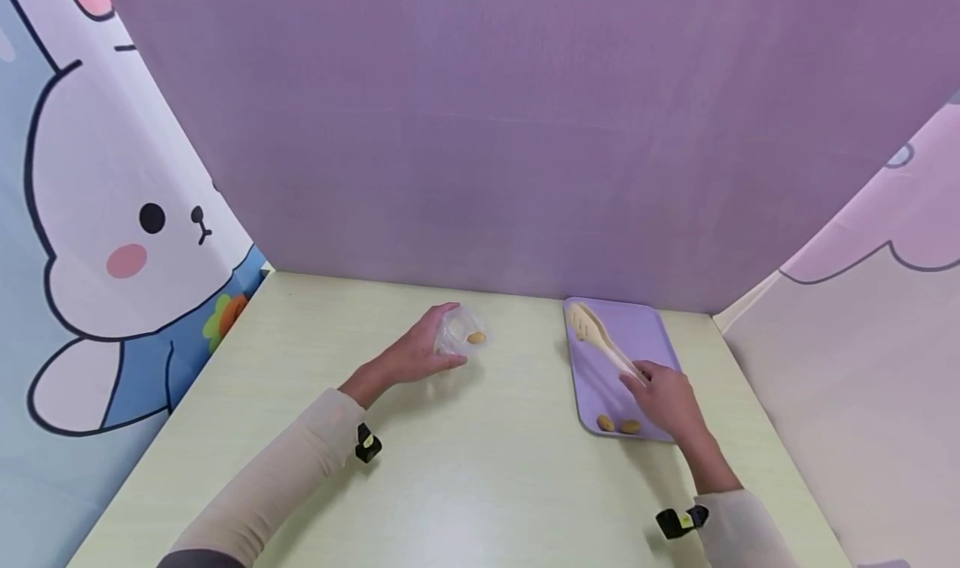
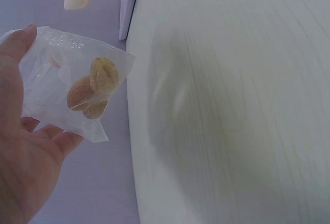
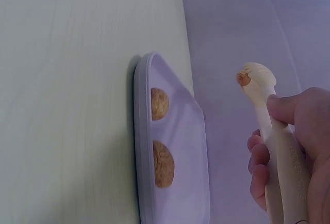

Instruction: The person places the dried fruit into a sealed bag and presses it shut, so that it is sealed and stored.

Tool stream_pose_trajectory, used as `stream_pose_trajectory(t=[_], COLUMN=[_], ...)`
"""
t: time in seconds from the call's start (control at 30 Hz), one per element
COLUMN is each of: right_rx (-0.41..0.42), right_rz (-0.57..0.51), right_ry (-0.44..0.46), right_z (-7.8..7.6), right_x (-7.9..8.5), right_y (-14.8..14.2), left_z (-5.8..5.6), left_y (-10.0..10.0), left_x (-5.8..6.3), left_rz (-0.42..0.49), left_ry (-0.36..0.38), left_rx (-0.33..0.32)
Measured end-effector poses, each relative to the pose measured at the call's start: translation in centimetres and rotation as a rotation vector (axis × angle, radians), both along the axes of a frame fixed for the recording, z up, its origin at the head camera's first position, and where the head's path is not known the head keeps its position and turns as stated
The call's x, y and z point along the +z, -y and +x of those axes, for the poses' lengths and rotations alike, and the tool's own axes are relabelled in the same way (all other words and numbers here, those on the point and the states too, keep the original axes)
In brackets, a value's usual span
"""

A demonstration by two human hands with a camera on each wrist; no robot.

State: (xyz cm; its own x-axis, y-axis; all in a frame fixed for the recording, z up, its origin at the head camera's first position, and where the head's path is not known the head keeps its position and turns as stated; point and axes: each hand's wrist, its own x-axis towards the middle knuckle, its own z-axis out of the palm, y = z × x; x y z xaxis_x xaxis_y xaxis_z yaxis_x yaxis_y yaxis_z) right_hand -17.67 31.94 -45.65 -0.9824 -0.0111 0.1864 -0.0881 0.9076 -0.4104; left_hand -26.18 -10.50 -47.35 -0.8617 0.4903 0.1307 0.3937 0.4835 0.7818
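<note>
My left hand [image 1: 412, 353] holds a clear plastic bag [image 2: 49, 87] above the table, thumb on one side and fingers on the other. A few brown walnuts [image 2: 103, 75] show through the bag in the left wrist view. In my right hand [image 1: 666, 397] is a pair of cream-coloured tongs [image 1: 611, 350], raised over the purple tray [image 1: 641, 326]. Between the slotted tong heads sits one walnut [image 3: 243, 78], as the right wrist view shows. Two more walnuts [image 3: 163, 164] lie on the tray along its near edge.
The pale wooden table [image 1: 480, 468] runs back to a purple wall [image 1: 480, 135]. A cartoon rabbit panel [image 1: 112, 218] stands on the left, and a pink-and-cream panel [image 1: 862, 343] on the right. Table surface lies between the bag and the tray.
</note>
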Motion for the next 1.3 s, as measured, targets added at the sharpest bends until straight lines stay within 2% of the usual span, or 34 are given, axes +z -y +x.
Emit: stream_pose_trajectory(t=[0.33, 0.63, 0.83, 1.3], right_rx=[0.015, 0.054, 0.098, 0.166], right_rz=[0.045, -0.015, -0.027, -0.029], right_ry=[0.027, 0.037, 0.001, -0.065], right_z=[-0.6, -0.9, -1.1, -1.3], right_x=[0.6, 1.0, 1.2, 2.0], right_y=[1.4, 3.1, 3.9, 6.4], left_z=[-0.1, 0.0, -0.1, -0.2], left_y=[-0.1, -0.1, -0.2, -0.6], left_x=[-0.1, 0.0, 0.0, -0.4], left_rz=[0.002, 0.003, 0.007, 0.019], left_ry=[-0.013, -0.016, 0.004, -0.005], left_rx=[-0.003, -0.01, -0.007, -0.01])
